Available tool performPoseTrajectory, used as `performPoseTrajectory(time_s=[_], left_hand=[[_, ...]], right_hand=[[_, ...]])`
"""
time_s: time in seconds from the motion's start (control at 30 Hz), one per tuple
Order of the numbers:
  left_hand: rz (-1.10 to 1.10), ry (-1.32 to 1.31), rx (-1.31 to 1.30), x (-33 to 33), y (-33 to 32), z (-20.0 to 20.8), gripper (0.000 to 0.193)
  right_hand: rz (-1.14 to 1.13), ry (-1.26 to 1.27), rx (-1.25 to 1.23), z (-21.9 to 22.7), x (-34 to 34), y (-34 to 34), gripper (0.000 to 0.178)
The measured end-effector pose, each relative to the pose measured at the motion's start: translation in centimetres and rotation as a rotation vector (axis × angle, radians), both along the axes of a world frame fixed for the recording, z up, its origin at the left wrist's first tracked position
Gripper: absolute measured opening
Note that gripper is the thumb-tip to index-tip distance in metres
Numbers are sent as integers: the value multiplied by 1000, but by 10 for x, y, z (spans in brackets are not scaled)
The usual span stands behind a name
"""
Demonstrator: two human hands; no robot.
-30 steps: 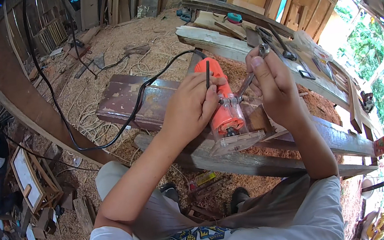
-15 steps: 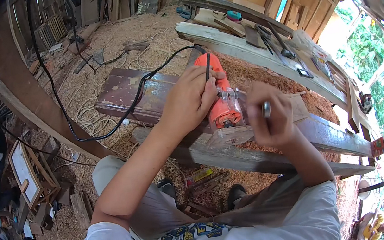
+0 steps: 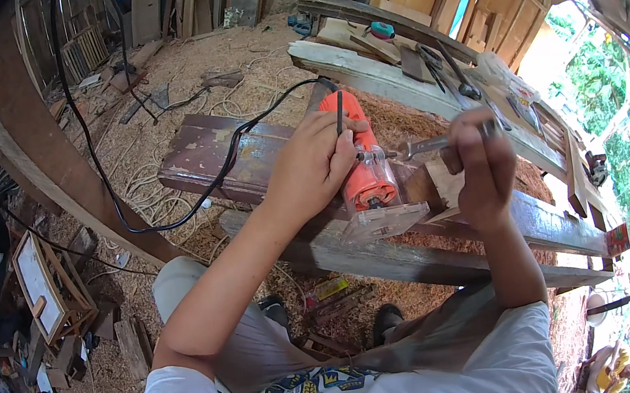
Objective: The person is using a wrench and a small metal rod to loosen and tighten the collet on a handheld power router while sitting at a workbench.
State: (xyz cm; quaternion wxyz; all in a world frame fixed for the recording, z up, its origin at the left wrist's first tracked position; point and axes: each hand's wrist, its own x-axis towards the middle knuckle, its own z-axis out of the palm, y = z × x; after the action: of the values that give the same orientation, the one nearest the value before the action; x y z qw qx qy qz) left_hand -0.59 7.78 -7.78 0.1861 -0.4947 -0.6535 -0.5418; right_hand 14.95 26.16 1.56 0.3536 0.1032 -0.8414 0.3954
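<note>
An orange trim router (image 3: pixel 368 181) with a clear plastic base (image 3: pixel 387 221) lies on the brown wooden boards in front of me. My left hand (image 3: pixel 312 151) is closed on its body. A thin dark bar (image 3: pixel 340 111) sticks up between the fingers of that hand; its kind is unclear. In my right hand (image 3: pixel 481 167), a metal wrench (image 3: pixel 428 145) is gripped, its far end pointing left and meeting the bolt area of the router's clamp (image 3: pixel 375 154). I cannot tell whether it sits on the nut.
A black cord (image 3: pixel 233 145) loops from the router over the brown board (image 3: pixel 202 152). On the pale plank (image 3: pixel 361 63) beyond lie pliers (image 3: pixel 431 62), a hammer (image 3: pixel 468 89) and a teal tape measure (image 3: pixel 382 29). Sawdust and wood scraps cover the ground. A wooden frame (image 3: pixel 48 287) stands at left.
My right hand has moved right and slightly up, and the wrench now shows stretched out toward the router's clamp. My left hand keeps its grip in the same place.
</note>
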Motion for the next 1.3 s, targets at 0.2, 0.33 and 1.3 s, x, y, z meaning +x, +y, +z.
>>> performPoseTrajectory(time_s=[0.2, 0.33, 1.3], left_hand=[[9, 11, 5, 3, 4, 2, 27], [-2, 0, -18, 3, 3, 4, 26], [16, 8, -11, 4, 5, 3, 28]], right_hand=[[114, -246, -349, 19, -35, 10, 22], [211, -320, -396, 23, -49, 14, 22], [160, -183, 96, 12, -21, -15, 13]])
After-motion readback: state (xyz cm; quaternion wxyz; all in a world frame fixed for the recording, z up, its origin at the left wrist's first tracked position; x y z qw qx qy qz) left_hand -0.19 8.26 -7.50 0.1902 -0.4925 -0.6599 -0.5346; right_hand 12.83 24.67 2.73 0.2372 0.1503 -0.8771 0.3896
